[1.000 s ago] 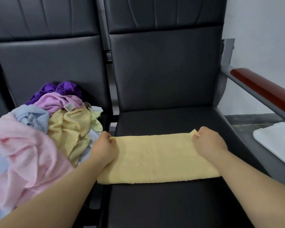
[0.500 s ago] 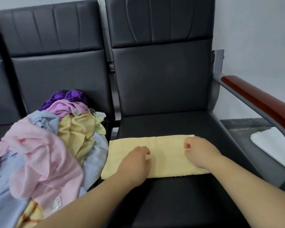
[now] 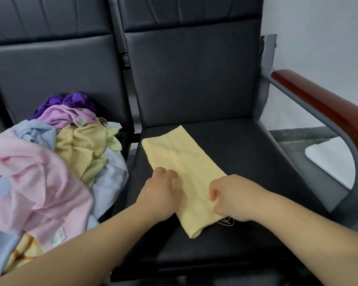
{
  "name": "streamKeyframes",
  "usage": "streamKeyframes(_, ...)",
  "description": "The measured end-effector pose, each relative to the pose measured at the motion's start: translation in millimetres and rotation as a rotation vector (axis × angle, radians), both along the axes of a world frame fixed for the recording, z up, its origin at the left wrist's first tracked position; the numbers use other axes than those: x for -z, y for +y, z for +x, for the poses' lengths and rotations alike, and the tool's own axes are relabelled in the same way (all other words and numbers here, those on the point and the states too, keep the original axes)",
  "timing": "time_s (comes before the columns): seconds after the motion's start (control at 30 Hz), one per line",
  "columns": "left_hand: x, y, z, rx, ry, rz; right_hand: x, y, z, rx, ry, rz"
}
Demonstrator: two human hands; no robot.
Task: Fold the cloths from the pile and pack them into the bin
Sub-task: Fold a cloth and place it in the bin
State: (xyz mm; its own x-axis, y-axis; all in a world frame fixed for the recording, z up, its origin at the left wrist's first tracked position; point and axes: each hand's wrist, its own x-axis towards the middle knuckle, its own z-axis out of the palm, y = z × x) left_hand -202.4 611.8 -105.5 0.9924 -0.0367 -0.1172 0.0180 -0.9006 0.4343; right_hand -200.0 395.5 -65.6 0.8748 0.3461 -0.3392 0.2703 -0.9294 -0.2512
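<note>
A folded yellow cloth (image 3: 180, 162) lies as a long strip on the black chair seat (image 3: 246, 162), running from the far left toward me. My left hand (image 3: 161, 195) grips the strip's near left edge with curled fingers. My right hand (image 3: 234, 198) pinches the near right edge, where loose threads hang out. A pile of cloths (image 3: 50, 162) in pink, blue, yellow and purple fills the seat to the left. The white bin (image 3: 331, 162) shows partly behind the armrest at the right.
A grey chair arm with a red-brown wooden armrest (image 3: 322, 112) stands between the seat and the bin. Black seat backs rise behind both seats. A grey wall is at the right.
The yellow strip has turned from lying crosswise to pointing away from me. Both hands have come together at its near end and now hold it.
</note>
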Motion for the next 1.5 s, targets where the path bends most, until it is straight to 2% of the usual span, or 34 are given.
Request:
streamKeyframes(0.1, -9.4, -5.9, -20.2, 0.061, 0.154, -0.425, 1.1, -11.2, 5.1, 0.026, 0.027, 0.053)
streamKeyframes(0.17, -14.9, -9.4, -35.2, 0.106, 0.288, -0.610, -0.2, -17.1, 7.7, 0.011, 0.072, 0.086)
streamKeyframes(0.2, -17.4, -10.0, -42.2, 0.155, 0.324, -0.612, -1.0, -18.8, 8.2, -0.008, 0.093, 0.088)
streamKeyframes(0.27, -16.7, -10.7, -51.8, 0.245, 0.283, -0.457, -1.1, -19.8, 8.6, -0.045, 0.138, 0.080)
streamKeyframes(0.33, -13.8, -11.5, -53.2, 0.269, 0.087, -0.252, -1.6, -17.9, 6.4, -0.070, 0.180, 0.062)
streamKeyframes(0.37, -13.7, -12.0, -52.5, 0.253, -0.007, -0.228, -1.9, -16.3, 5.1, -0.072, 0.190, 0.048)
streamKeyframes(0.43, -15.2, -11.9, -50.4, 0.188, -0.105, -0.304, -1.2, -11.3, 2.9, -0.077, 0.175, 0.002)
streamKeyframes(0.5, -19.4, -8.9, -45.9, 0.115, -0.120, -0.406, 4.3, -4.6, 1.5, -0.091, 0.097, -0.012)
streamKeyframes(0.6, -34.0, 0.5, -36.8, 0.044, -0.105, -0.385, 9.7, 1.5, 5.1, -0.039, -0.077, 0.044)
streamKeyframes(0.67, -41.8, 12.4, -26.7, -0.012, 0.038, -0.337, 5.9, -0.5, 11.7, 0.044, -0.044, 0.118)
streamKeyframes(0.7, -44.3, 19.1, -21.8, -0.055, 0.173, -0.365, 2.8, -2.2, 14.3, 0.097, 0.027, 0.184)
streamKeyframes(0.8, -51.3, 35.0, -16.4, -0.214, 0.596, -0.603, -2.0, -4.2, 16.6, 0.260, 0.311, 0.428)
streamKeyframes(0.87, -53.5, 41.2, -15.9, -0.250, 0.750, -0.671, -1.6, -3.5, 16.3, 0.346, 0.454, 0.537)
streamKeyframes(0.93, -56.7, 44.6, -12.7, -0.268, 0.809, -0.735, -2.9, -3.6, 18.2, 0.399, 0.572, 0.608)
streamKeyframes(1.07, -64.0, 48.7, -1.0, -0.350, 0.765, -0.908, -15.5, -6.2, 27.9, 0.441, 0.679, 0.708)
streamKeyframes(1.23, -58.0, 52.2, 25.8, -0.482, 0.622, -0.999, -19.0, 2.3, 57.3, 0.579, 0.601, 0.875)
streamKeyframes(1.5, -32.4, 54.7, 70.1, -0.669, 0.339, -0.925, 2.4, 28.7, 102.2, 0.775, 0.526, 0.927)
